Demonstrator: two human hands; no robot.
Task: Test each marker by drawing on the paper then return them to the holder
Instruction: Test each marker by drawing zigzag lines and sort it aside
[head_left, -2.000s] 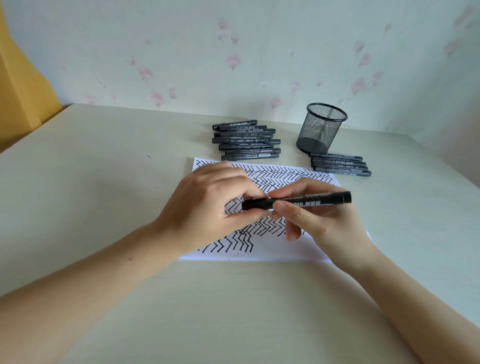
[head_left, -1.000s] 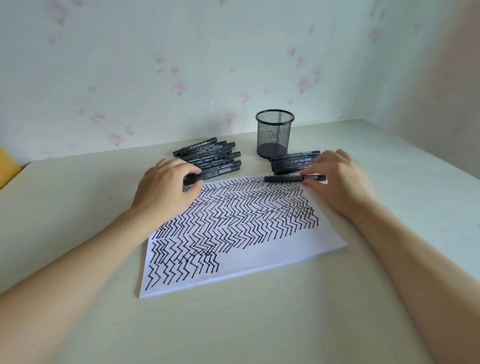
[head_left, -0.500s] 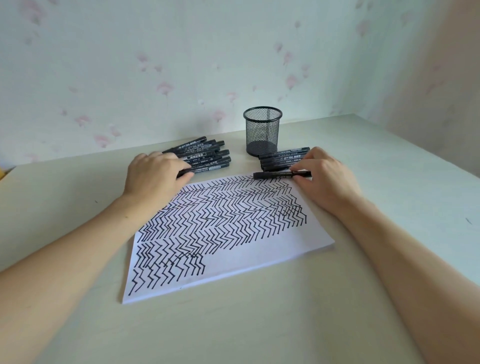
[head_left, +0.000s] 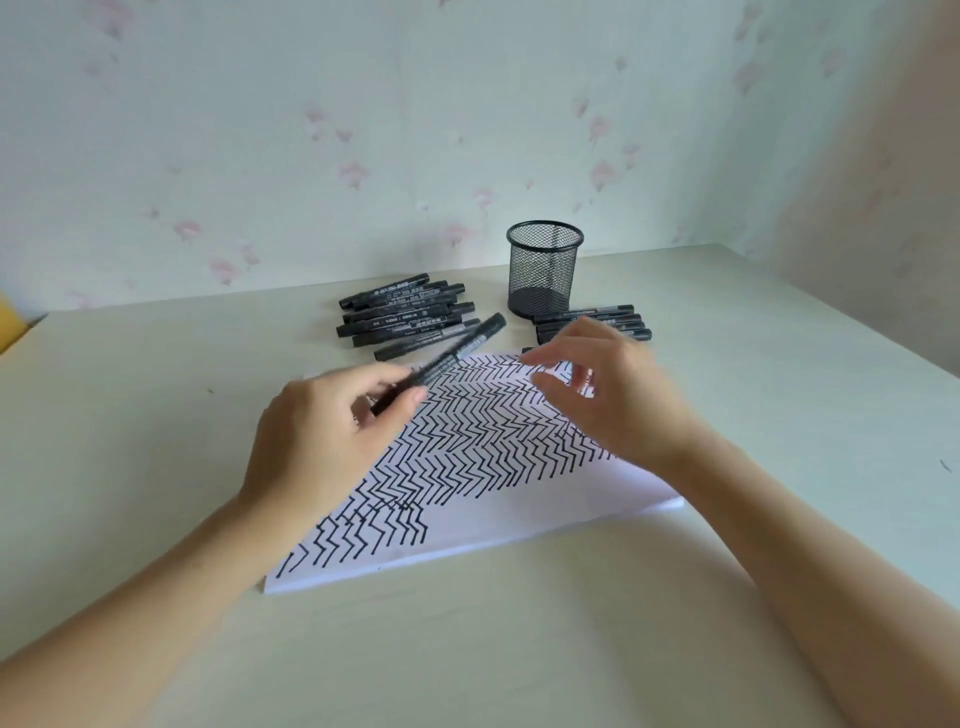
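black markers (head_left: 405, 314), black mesh holder (head_left: 544, 270), white paper (head_left: 545, 514) with black zigzags

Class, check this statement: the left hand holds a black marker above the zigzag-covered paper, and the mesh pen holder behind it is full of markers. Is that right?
One detail is wrong. The head view shows the mesh pen holder with no markers in it; the markers lie on the table in a left pile and a right pile. The rest stands: the left hand holds a black marker above the zigzag-covered paper.
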